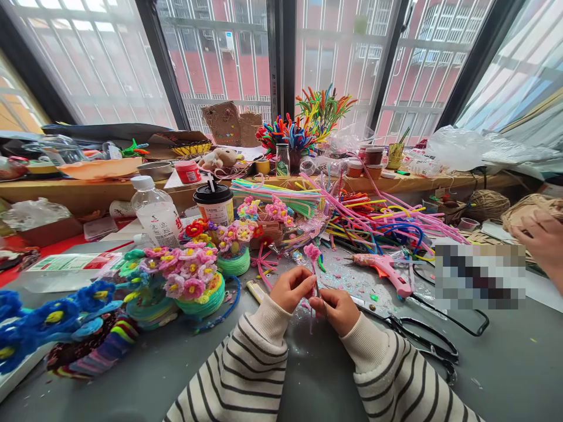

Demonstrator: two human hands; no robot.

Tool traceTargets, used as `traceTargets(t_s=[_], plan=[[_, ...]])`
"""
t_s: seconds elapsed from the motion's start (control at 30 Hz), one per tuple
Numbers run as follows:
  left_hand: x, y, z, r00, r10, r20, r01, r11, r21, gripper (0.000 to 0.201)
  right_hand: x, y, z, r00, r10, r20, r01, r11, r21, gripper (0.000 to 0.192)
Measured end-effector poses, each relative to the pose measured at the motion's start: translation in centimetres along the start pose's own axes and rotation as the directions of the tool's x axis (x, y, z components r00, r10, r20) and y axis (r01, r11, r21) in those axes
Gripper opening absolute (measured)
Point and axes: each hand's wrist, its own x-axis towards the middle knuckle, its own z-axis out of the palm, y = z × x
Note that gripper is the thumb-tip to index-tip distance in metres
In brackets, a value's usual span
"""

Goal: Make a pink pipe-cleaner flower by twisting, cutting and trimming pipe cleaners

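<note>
A small pink pipe-cleaner flower stands upright in front of me, its thin stem running down between my fingertips. My left hand pinches the stem just under the bloom. Slightly lower, my right hand has thumb and fingers closed on the same stem; the exact grip is partly hidden. A pink strand dangles below the fingers. To the right lie a pink glue gun and black-handled scissors. Left of my hands are finished pink flowers in a coiled green pot.
Blue flowers fill the near left. Behind them stand a plastic bottle and a lidded cup. Loose pipe cleaners heap at the back. At the far right, another person's hand touches a twine ball.
</note>
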Motion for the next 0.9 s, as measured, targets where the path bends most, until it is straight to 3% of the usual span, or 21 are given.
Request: traceTargets(t_s=[0.17, 0.43, 0.67, 0.9], plan=[[0.0, -0.1, 0.1, 1.0, 0.022, -0.012, -0.022, 1.0, 0.014, 0.016, 0.0, 0.3, 0.6, 0.998, -0.047, 0.043, 0.041, 0.992, 0.121, 0.057], [0.0, -0.6, -0.1, 0.999, 0.043, -0.002, -0.043, 0.997, 0.068, 0.017, 0.3, 0.8, 1.4, 0.988, 0.016, 0.153, -0.086, 0.882, 0.464, 0.06], [0.1, -1.0, -0.2, 0.999, 0.048, 0.009, -0.049, 0.993, 0.107, 0.017, 0.2, 1.0, 1.8, 0.983, 0.116, 0.145, -0.178, 0.804, 0.567, 0.056], [0.3, -1.1, -0.2, 0.999, 0.041, -0.012, -0.039, 0.988, 0.151, 0.019, 0.0, 0.6, 1.7, 0.981, 0.179, 0.081, -0.194, 0.821, 0.538, 0.054]])
